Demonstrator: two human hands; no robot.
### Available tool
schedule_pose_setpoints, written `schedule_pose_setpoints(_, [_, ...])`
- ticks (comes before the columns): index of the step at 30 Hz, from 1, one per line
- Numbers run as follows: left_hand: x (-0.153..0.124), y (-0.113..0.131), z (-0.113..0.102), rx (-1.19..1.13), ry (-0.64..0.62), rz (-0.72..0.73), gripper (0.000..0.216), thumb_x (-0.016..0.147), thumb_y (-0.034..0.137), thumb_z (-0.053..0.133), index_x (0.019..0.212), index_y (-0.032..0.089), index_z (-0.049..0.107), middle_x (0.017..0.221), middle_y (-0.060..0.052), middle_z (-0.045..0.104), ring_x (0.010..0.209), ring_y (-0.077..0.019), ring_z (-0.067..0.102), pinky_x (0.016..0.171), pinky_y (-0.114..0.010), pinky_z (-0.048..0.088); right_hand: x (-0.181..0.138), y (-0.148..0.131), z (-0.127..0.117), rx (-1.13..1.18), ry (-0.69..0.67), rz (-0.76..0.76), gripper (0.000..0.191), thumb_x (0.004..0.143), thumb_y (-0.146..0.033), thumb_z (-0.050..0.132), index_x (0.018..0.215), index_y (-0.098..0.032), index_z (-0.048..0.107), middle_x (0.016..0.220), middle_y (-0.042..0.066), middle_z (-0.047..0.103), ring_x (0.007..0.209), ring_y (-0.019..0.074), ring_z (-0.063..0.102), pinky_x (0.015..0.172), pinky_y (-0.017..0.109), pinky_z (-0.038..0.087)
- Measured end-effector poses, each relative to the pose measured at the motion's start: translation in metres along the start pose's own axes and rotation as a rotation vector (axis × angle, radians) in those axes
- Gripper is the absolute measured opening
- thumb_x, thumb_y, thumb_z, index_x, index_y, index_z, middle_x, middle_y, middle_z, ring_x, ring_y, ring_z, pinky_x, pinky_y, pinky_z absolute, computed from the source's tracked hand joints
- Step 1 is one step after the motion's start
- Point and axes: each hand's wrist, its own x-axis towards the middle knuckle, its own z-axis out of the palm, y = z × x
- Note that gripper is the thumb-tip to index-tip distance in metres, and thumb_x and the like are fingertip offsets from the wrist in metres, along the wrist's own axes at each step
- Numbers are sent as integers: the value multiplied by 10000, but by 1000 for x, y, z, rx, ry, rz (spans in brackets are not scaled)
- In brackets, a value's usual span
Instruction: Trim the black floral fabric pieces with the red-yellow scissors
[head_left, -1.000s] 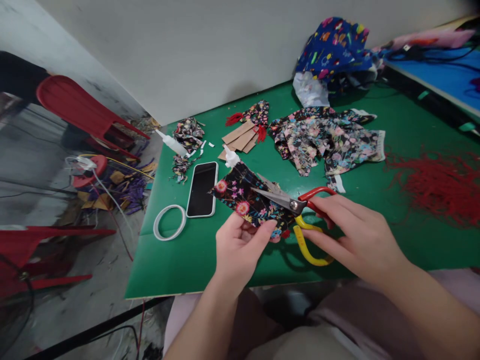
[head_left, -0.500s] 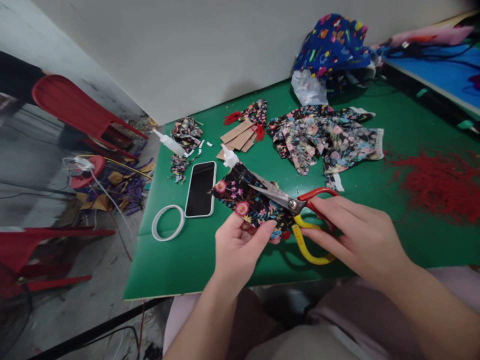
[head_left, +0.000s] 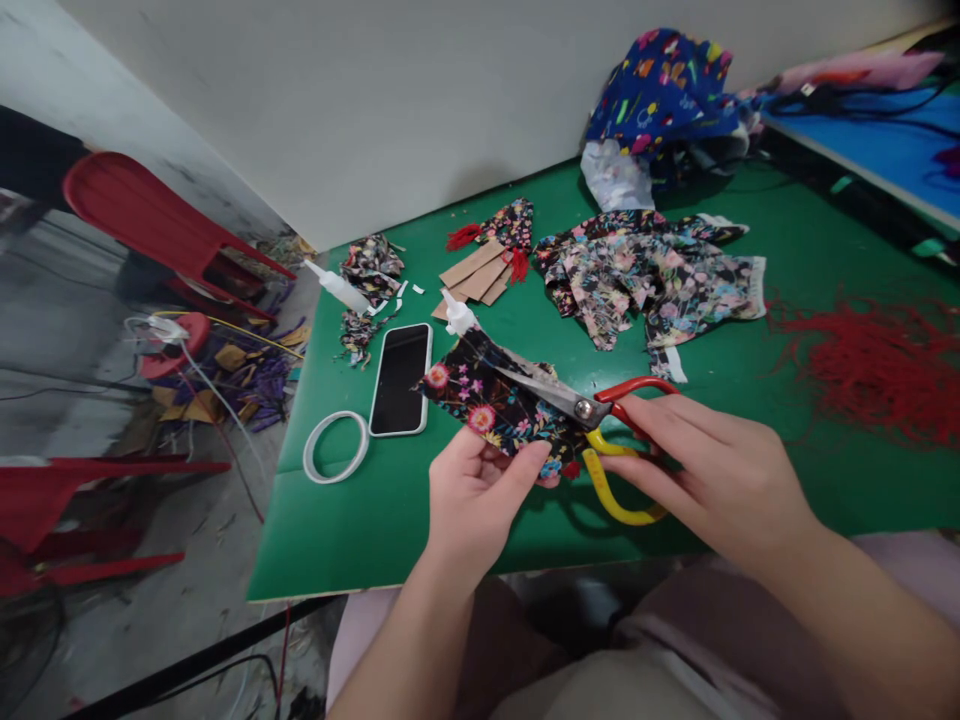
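Note:
My left hand [head_left: 478, 497] pinches the near edge of a black floral fabric piece [head_left: 487, 398] held above the green table [head_left: 360, 530]. My right hand [head_left: 712, 475] grips scissors [head_left: 592, 420] with one red and one yellow handle. The blades lie across the top of the fabric piece, pointing left. A white glue bottle [head_left: 457, 315] stands just behind the fabric.
A phone [head_left: 401, 378] and a white tape ring [head_left: 336, 446] lie left of my hands. Brown card pieces [head_left: 476, 275], floral fabric pile [head_left: 652, 275], red thread heap [head_left: 877, 365] and blue patterned cloth [head_left: 660, 85] lie further back. Red chairs [head_left: 142, 215] stand at left.
The scissor blades have slid slightly further left along the fabric; both hands stay in nearly the same place.

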Motion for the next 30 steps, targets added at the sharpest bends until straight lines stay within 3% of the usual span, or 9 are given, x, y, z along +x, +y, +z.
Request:
schedule_pose_setpoints(6, [2, 0, 1, -35, -13, 17, 129, 666, 200, 754, 727, 154, 650, 642, 18, 697, 479, -104, 637, 461, -180, 576, -1, -1, 2, 21, -22, 34, 295, 863, -379, 546, 1037, -144, 579, 832, 47, 673, 669, 135, 626, 568, 232, 460])
schedule_pose_setpoints(11, [0, 1, 0, -58, -67, 2, 125, 678, 196, 750, 754, 160, 658, 648, 18, 701, 489, -111, 643, 474, -189, 583, -1, 2, 4, 36, -70, 119, 411, 827, -384, 545, 1143, -122, 516, 956, 98, 634, 759, 184, 615, 611, 283, 495])
schedule_pose_setpoints(15, [0, -1, -2, -69, -41, -13, 149, 682, 229, 759, 767, 160, 658, 668, 14, 702, 486, -108, 637, 468, -193, 580, 2, 6, 0, 110, -88, 185, 504, 778, -407, 606, 1185, -141, 475, 928, 73, 587, 784, 185, 586, 642, 293, 507])
schedule_pose_setpoints(21, [2, -2, -3, -105, -25, 5, 136, 678, 211, 765, 757, 171, 662, 667, 35, 703, 502, -97, 641, 481, -189, 587, 0, 4, 3, 100, -96, 91, 498, 803, -396, 577, 1185, -88, 488, 1027, 137, 581, 940, 245, 580, 763, 351, 506])
schedule_pose_setpoints(30, [-1, 4, 0, 8, -34, 89, 108, 665, 117, 738, 728, 163, 662, 641, 33, 713, 537, -94, 668, 504, -117, 551, 0, 5, 2, 21, -62, 28, 409, 866, -397, 527, 1128, -82, 541, 937, 108, 623, 826, 207, 590, 695, 327, 489])
